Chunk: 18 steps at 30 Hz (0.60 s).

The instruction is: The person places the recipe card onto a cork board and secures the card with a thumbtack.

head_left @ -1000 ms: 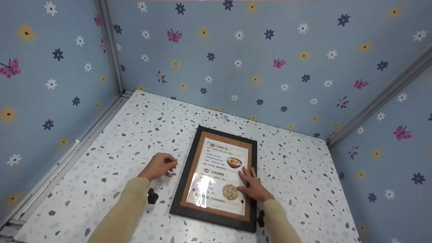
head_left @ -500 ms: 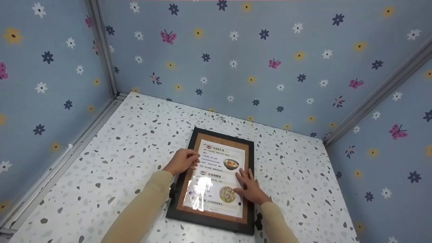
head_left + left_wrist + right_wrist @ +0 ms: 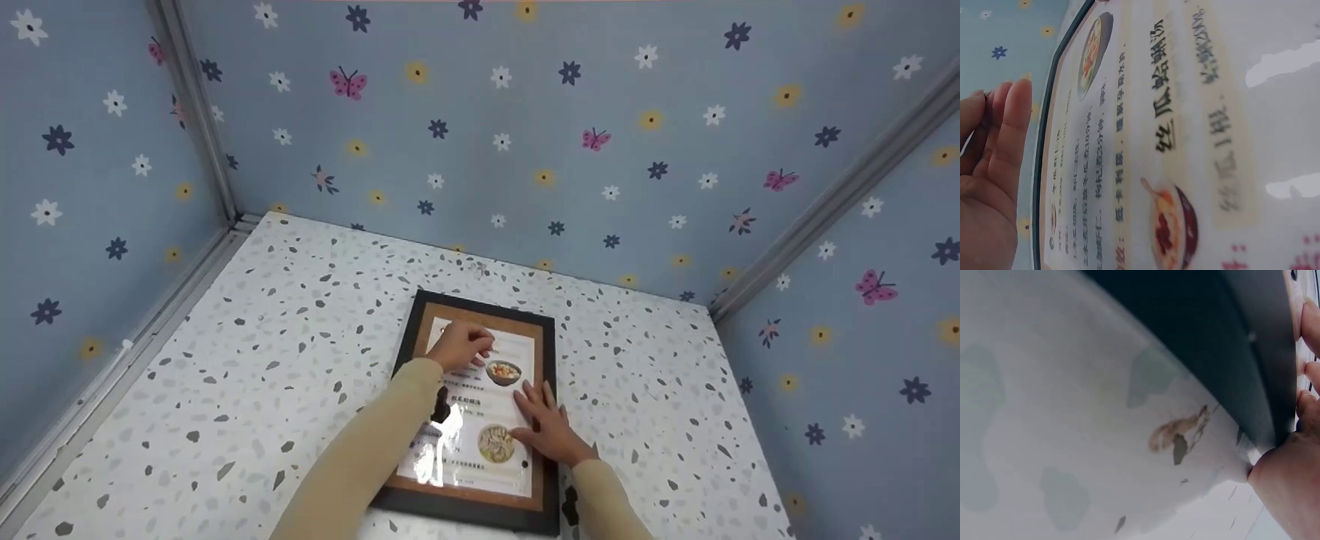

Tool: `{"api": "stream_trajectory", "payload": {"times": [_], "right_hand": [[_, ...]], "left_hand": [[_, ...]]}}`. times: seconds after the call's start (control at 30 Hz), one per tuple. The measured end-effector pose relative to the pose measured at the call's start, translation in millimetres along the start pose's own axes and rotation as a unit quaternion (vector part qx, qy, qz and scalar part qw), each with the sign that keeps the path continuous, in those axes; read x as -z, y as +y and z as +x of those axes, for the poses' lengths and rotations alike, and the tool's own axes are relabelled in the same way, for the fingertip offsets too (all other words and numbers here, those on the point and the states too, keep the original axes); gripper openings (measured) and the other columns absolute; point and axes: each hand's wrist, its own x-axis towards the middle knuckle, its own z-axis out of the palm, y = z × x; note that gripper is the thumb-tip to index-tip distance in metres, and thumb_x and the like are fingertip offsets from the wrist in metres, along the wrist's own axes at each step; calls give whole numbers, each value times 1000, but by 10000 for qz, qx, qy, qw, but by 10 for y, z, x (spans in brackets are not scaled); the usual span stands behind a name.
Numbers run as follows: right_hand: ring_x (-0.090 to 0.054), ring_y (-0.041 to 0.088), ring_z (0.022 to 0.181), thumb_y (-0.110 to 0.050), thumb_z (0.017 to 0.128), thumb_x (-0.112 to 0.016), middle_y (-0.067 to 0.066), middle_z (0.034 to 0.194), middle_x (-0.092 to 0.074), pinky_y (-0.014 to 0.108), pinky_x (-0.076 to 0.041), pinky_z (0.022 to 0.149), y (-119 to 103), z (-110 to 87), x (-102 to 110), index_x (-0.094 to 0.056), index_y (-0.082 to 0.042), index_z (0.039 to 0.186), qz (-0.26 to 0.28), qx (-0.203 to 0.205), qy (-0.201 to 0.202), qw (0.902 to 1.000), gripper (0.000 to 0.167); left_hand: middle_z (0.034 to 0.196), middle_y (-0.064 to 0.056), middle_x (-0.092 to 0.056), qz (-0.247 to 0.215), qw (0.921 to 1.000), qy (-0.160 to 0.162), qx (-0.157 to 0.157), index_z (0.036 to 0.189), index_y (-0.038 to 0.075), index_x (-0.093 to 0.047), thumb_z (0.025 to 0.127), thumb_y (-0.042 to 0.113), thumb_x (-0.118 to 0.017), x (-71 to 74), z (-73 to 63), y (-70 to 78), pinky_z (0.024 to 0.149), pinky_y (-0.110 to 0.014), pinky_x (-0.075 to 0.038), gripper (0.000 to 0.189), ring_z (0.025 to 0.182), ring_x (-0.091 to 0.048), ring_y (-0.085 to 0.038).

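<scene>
A framed cork board [image 3: 516, 318] with a black frame [image 3: 550, 352] lies on the table, bearing a glossy printed recipe sheet [image 3: 480, 412] with two food pictures. My left hand [image 3: 460, 348] is above the sheet's upper part. In the left wrist view its thumb and fingers [image 3: 1013, 124] pinch together at a small dark object whose kind I cannot tell. My right hand [image 3: 553, 433] rests with spread fingers on the sheet's right side, its wrist across the frame. The right wrist view shows the frame's dark side [image 3: 1202, 332] beside that hand. A small black dot [image 3: 524, 463] marks the sheet's lower right.
The speckled white table [image 3: 300, 375] extends around the board. Blue walls [image 3: 480, 150] with flowers and butterflies enclose it on three sides, with grey metal rails [image 3: 202, 127] at the corners. Bright glare covers the sheet's lower left. Dark wrist cameras [image 3: 441, 405] sit at both wrists.
My left hand has moved right from the table beside the board, across the frame, to above the sheet. My right hand stays on the sheet. The whole view has shifted slightly.
</scene>
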Motion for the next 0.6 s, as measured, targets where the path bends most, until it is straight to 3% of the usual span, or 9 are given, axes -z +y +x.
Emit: {"api": "stream_trajectory", "payload": {"times": [0.37, 0.6], "right_hand": [[12, 35, 148, -46, 94, -63, 3, 165, -10, 66, 5, 111, -11, 4, 22, -30, -21, 156, 19, -248, -186, 9995, 75], [13, 32, 149, -47, 94, -63, -1, 165, -8, 64, 5, 112, 13, 15, 20, -29, -24, 157, 10, -343, -202, 9992, 75]], "left_hand": [[81, -9, -65, 422, 9988, -165, 171, 104, -5, -71, 98, 6, -61, -279, 396, -108, 56, -28, -54, 16, 69, -61, -16], [75, -7, -61, 776, 9946, -371, 585, 98, -1, -71, 98, 9, -59, -407, 586, -90, 50, -27, -51, 15, 54, -57, -14]]}}
